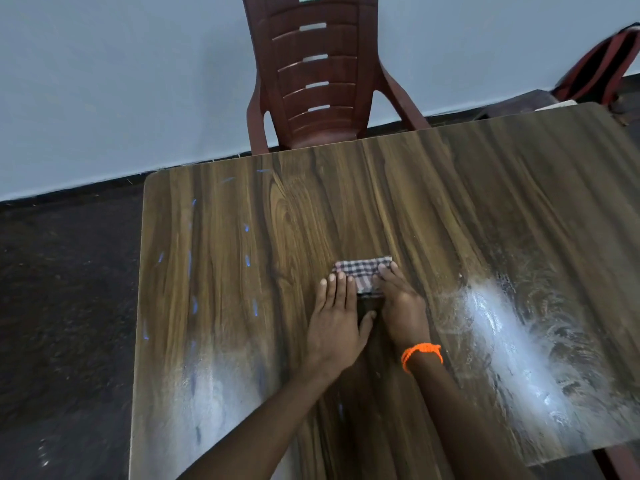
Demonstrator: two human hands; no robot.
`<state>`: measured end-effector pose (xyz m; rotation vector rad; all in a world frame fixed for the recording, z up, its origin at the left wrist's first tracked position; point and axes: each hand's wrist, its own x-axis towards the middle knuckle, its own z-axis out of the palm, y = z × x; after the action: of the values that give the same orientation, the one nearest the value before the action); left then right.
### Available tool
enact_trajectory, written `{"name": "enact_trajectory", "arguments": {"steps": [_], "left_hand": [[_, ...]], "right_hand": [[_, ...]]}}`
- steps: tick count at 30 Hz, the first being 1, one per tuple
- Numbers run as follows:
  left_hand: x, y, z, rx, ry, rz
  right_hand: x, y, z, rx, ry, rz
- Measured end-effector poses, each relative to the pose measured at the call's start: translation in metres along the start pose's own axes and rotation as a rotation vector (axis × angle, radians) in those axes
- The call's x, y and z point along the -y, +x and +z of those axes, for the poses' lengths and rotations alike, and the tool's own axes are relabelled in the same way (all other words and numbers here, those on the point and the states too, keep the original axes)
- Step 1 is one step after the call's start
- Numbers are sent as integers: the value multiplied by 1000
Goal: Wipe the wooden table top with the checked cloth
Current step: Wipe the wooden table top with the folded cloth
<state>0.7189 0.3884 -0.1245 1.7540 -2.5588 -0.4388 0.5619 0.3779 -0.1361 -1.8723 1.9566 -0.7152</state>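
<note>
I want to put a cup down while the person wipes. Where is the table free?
The wooden table top is bare between the checked cloth and the red chair, and along the left edge. The middle is taken: left hand and right hand press the cloth. Near corners show whitish smears.

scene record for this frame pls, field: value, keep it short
surface: wooden table top, bare apart from the cloth
tool: checked cloth, folded, flat near the table's middle
left hand: flat, palm down, fingertips at the cloth's left edge
right hand: pressing on the cloth's right part; orange band on the wrist
residue: whitish smears on the right side, fainter patch near left; small blue marks on the left half
background: brown plastic chair at the far edge, bag far right
</note>
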Motion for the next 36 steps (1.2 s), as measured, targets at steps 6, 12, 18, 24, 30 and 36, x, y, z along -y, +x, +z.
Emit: {"name": "enact_trajectory", "arguments": {"steps": [6, 12, 18, 24, 30, 36], "left_hand": [[18, 4, -7, -5, 15, -63], [14, -60, 6, -35, -38, -102], [-20, -79, 13, 20, -40, -18], [-19, -24, 3, 30, 73, 67], [12, -20, -4, 37, 117, 49], [18, -89, 9, 7, 8, 33]], "right_hand": [[25, 18, 7, 96, 5, -46], [32, -33, 8, 164, 9, -135], [6, -77, -10, 69, 12, -39], [-4, -32, -14, -4, 23, 70], [19, -5, -6, 49, -31, -31], [25, -60, 6, 135, -22, -181]]}}
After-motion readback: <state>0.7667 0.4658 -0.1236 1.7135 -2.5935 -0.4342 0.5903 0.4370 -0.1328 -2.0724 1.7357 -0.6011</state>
